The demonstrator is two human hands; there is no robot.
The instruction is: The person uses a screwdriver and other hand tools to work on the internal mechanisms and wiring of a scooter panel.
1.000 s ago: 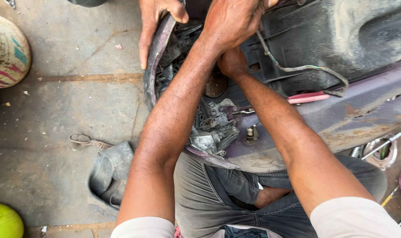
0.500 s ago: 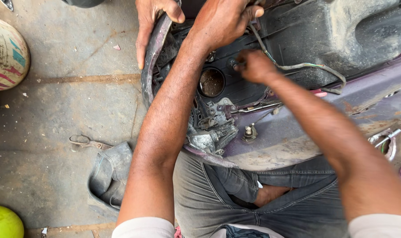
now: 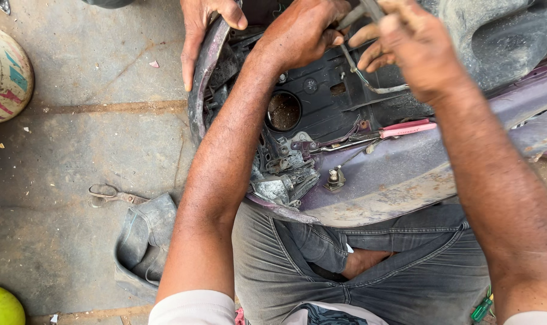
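My left hand (image 3: 303,30) is closed around the lower end of a thin grey metal tool (image 3: 355,15) at the top of a black inner scooter panel (image 3: 321,114). My right hand (image 3: 406,42) meets it from the right, thumb and fingers pinched on the same tool. A grey cable (image 3: 370,87) loops down from just below both hands. Beneath them are a round dirty hole (image 3: 284,111) and a metal latch assembly (image 3: 285,168). Pink-handled pliers (image 3: 406,127) lie on the purple body panel (image 3: 394,180).
Another person's hand (image 3: 198,30) grips the panel's curved left rim. On the concrete floor lie scissors (image 3: 114,194), a grey rubber piece (image 3: 144,241), a green ball (image 3: 0,307) and a patterned round object (image 3: 3,75). A green screwdriver (image 3: 483,308) shows at bottom right.
My right hand has risen from beside the round hole up to my left hand at the top. The left hand and the other person's hand have stayed in place.
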